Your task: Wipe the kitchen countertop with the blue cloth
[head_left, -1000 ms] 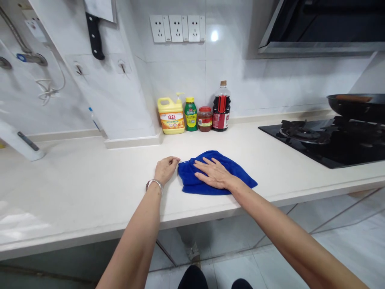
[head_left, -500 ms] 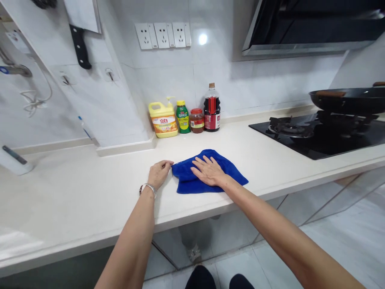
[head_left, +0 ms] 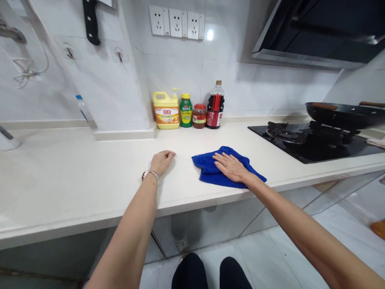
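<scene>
A blue cloth [head_left: 207, 176] lies spread and slightly rumpled on the pale countertop [head_left: 90, 172]. My right hand [head_left: 231, 166] rests flat on top of it, palm down with the fingers stretched out. To the left of the cloth, apart from it, my left hand [head_left: 162, 161] leans on the counter. Its fingers are curled together, and nothing shows in them. A silver band circles the left wrist.
Along the wall stand a yellow detergent jug [head_left: 167, 114], a green bottle [head_left: 185, 111], a red-lidded jar [head_left: 199, 116] and a dark sauce bottle [head_left: 215, 106]. On the right, a wok [head_left: 343, 116] sits on the black gas hob [head_left: 300, 148]. A knife [head_left: 91, 24] hangs at upper left.
The cloth has slid to the right under my right hand. My left hand has let go of the cloth's left corner and stays on the counter. The view has shifted too.
</scene>
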{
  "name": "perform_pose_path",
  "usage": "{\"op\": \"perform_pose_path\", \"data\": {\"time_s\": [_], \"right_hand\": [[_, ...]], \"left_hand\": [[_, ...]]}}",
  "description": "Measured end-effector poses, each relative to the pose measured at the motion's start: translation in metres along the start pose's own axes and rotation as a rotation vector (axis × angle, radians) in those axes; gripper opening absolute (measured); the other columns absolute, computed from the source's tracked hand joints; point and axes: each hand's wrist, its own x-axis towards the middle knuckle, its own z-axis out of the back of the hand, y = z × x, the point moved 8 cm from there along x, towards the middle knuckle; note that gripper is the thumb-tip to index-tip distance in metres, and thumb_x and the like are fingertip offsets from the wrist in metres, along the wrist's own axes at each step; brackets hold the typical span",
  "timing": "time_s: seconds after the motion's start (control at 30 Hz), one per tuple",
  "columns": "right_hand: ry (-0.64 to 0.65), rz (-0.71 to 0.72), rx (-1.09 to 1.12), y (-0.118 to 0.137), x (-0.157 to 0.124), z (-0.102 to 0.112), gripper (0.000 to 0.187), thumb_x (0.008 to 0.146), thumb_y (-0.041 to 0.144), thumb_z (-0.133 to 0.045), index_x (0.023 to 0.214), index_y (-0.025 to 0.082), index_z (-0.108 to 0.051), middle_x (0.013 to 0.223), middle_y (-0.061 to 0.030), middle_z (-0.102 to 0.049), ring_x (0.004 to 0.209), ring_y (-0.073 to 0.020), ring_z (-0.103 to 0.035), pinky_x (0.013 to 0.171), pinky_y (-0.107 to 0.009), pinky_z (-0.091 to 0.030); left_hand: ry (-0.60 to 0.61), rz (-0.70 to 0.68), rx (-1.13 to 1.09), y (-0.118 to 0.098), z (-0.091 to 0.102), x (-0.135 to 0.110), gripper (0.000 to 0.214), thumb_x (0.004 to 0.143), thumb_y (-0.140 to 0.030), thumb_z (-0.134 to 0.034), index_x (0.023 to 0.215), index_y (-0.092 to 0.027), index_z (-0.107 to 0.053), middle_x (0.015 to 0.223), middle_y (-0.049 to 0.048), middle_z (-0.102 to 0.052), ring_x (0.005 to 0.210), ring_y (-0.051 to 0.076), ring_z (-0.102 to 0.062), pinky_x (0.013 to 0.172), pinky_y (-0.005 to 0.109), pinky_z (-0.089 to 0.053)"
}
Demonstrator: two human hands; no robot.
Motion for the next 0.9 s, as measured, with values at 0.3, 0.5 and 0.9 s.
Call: {"op": "perform_pose_path", "data": {"time_s": [0.3, 0.5, 0.9], "right_hand": [[-0.005, -0.116, -0.078, 0.023, -0.033, 0.002, 0.067, 0.103, 0.056, -0.023, 0.157, 0.019, -0.034, 0.165, -0.0047, -0.026, 0.152, -0.0341, -0.019, 0.123, -0.055, -0.016], [-0.104, -0.101, -0.074, 0.068, -0.055, 0.001, 0.068, 0.103, 0.055, -0.027, 0.155, 0.014, -0.038, 0.162, -0.0101, -0.032, 0.150, -0.0393, -0.022, 0.121, -0.061, -0.016], [-0.587, 0.075, -0.037, 0.158, -0.063, -0.004, 0.052, 0.100, 0.042, -0.038, 0.130, 0.007, -0.062, 0.137, -0.0169, -0.062, 0.132, -0.0339, -0.051, 0.112, -0.047, -0.036]], "left_hand": [[0.003, 0.010, 0.030, -0.001, -0.001, 0.004, 0.038, 0.086, -0.029, -0.045, 0.101, -0.021, -0.079, 0.106, 0.0041, -0.077, 0.103, 0.021, -0.068, 0.098, 0.029, -0.049], [0.002, 0.010, 0.058, -0.004, 0.002, 0.004, 0.038, 0.085, -0.032, -0.045, 0.101, -0.021, -0.079, 0.107, 0.0047, -0.077, 0.107, 0.024, -0.067, 0.100, 0.031, -0.048], [0.032, 0.033, 0.091, -0.001, 0.007, 0.004, 0.040, 0.086, -0.036, -0.045, 0.106, -0.021, -0.076, 0.106, 0.0026, -0.077, 0.109, 0.021, -0.067, 0.102, 0.029, -0.046]]}}
